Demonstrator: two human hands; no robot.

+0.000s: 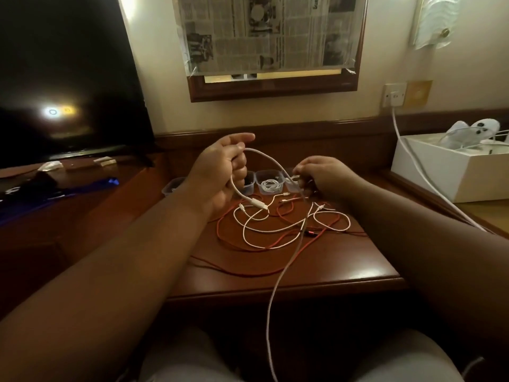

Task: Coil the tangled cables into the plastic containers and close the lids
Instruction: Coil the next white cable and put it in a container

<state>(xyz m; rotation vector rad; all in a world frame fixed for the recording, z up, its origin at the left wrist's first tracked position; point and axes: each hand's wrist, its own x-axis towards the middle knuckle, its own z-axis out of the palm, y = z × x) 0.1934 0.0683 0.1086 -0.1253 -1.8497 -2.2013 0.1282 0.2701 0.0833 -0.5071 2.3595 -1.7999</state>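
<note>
White cable arcs between your hands above the counter | your left hand curls round one end, plug hanging below | your right hand pinches it farther along, slack dropping to your lap | red and white cables tangled beneath | containers just behind, one holding a coil.

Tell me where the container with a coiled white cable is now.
The container with a coiled white cable stands mid-table in the head view, between both hands, behind the tangled cables.
</note>
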